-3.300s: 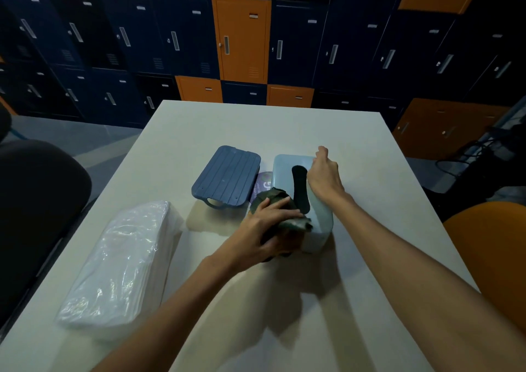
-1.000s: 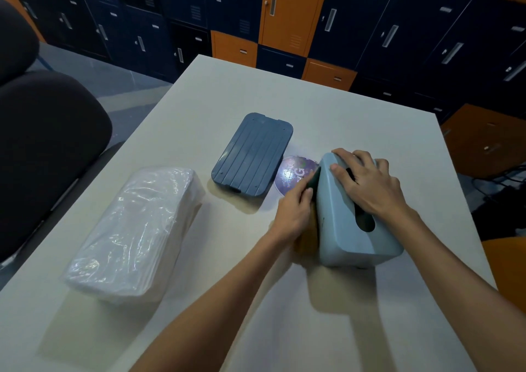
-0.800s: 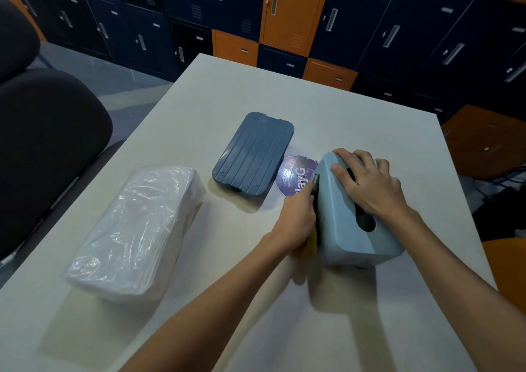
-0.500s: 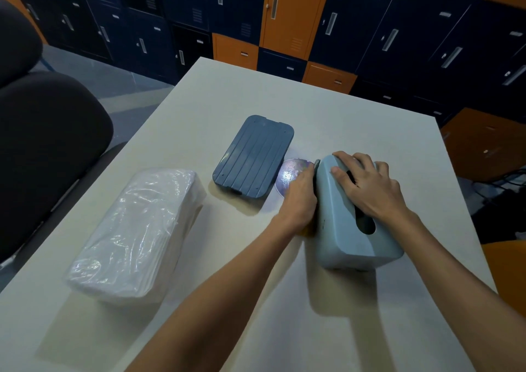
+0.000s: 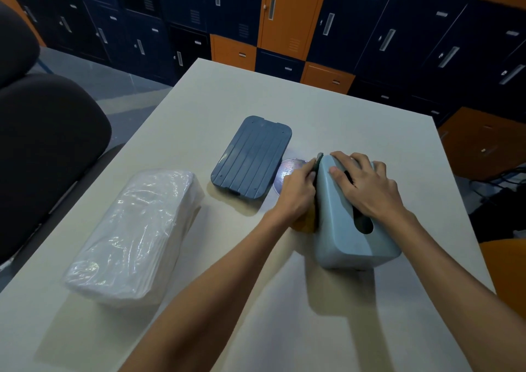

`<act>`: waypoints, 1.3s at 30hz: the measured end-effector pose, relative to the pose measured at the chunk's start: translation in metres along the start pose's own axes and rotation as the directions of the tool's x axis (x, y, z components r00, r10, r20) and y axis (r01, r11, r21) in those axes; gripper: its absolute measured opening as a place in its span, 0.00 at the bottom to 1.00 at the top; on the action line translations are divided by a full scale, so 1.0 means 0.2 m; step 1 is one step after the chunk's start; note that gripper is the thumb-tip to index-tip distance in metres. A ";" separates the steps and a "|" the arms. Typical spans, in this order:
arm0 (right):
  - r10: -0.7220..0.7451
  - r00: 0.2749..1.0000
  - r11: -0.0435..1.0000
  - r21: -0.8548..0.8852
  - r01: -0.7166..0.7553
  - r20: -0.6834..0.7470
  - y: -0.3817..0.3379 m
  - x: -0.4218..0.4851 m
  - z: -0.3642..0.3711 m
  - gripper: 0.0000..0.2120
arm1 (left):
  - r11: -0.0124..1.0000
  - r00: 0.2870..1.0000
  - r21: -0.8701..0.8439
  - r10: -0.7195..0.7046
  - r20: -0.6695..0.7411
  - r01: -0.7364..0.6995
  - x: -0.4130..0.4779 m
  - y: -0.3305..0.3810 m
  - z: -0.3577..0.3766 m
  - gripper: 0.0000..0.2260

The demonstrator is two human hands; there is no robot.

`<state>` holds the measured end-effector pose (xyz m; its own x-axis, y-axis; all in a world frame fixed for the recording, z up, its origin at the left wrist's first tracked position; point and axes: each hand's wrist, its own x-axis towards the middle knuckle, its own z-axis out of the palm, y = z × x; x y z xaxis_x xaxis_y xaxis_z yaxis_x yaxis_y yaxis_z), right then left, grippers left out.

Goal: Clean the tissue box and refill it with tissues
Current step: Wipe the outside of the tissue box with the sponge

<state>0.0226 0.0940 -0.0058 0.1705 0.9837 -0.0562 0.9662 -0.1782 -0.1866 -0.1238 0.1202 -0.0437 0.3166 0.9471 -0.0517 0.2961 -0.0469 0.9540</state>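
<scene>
Pale blue tissue box — rounded, oval slot, cloth against side

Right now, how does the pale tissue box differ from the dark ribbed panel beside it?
The tissue box is pale blue-grey; the ribbed panel is dark slate blue. The box stands tall and smooth, slot on top; the panel lies flat and grooved. The right hand presses the box and the left hand holds a cloth against its side; nothing touches the panel. Both are rounded rectangles on the table.
</scene>
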 end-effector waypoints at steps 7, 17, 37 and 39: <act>0.000 1.000 1.000 0.001 0.000 -0.008 0.00 0.00 0.00 0.19 | 0.996 0.995 0.014 0.093 -0.030 -0.093 -0.28 -0.11 0.04 0.22; 0.012 1.000 1.000 -0.004 -0.012 -0.006 0.00 0.01 0.00 0.19 | 0.994 1.000 0.108 0.007 0.019 -0.009 0.01 -0.07 0.03 0.21; 0.008 1.000 1.000 0.005 -0.008 -0.011 0.01 0.01 0.01 0.20 | 0.956 0.998 0.285 0.070 0.003 -0.068 -0.06 -0.16 0.04 0.21; 0.008 1.000 1.000 0.006 -0.008 -0.009 0.00 0.00 0.00 0.20 | 0.984 1.000 0.176 0.004 -0.003 -0.004 -0.05 -0.11 0.04 0.21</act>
<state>0.0236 0.0947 -0.0069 0.1802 0.9824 -0.0489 0.9636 -0.1863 -0.1920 -0.1254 0.1098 -0.0664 0.3148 0.9480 -0.0466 0.4487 -0.1054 0.8875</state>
